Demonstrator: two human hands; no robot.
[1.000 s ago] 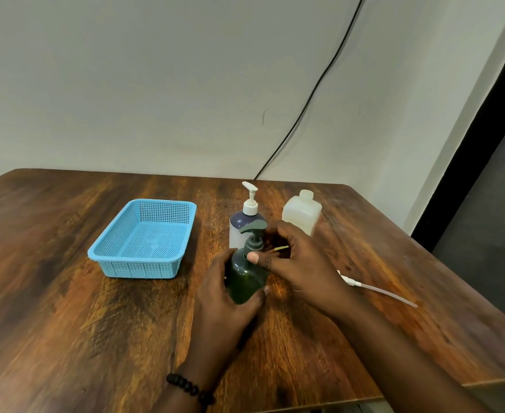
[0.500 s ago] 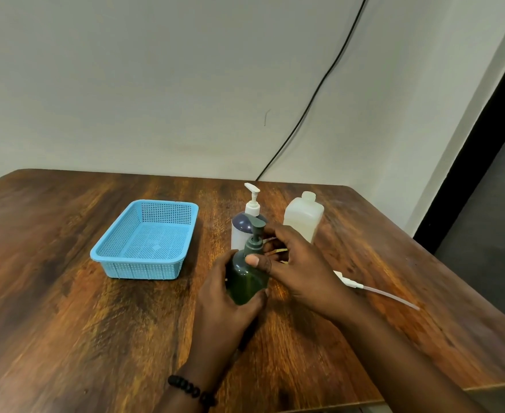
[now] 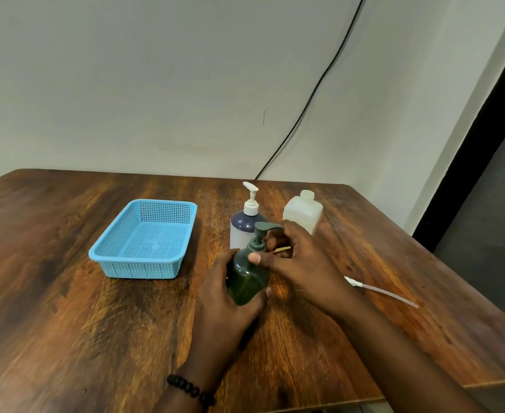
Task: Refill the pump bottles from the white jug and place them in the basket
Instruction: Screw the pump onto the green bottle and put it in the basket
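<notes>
A pale plaster wall [image 3: 156, 84] fills the upper half of the frame, with a black cable [image 3: 319, 84] running down it diagonally to the back edge of a dark-grained wooden table [image 3: 66, 323]. Left of centre on the table sits a light blue mesh basket [image 3: 144, 265], rectangular, with nothing inside it. At centre, the left hand [image 3: 224, 305] wraps its fingers and thumb around the body of a dark green pump bottle [image 3: 246, 278], which stands upright on the wood. The right hand [image 3: 302, 263] comes in from the right; its thumb and curled fingers pinch the bottle's collar just under the green pump head, whose spout points right over the knuckles. Just behind the green bottle stands a second pump bottle [image 3: 246, 225], whitish with a dark blue shoulder and a white pump. To its right, near the back of the table, is the white jug [image 3: 303, 211], square-shouldered and capped, partly hidden by the right hand. A white pump tube [image 3: 385, 292] lies flat on the table right of the right wrist. A black bead bracelet [image 3: 190, 389] circles the left wrist at the lower edge of the frame.
</notes>
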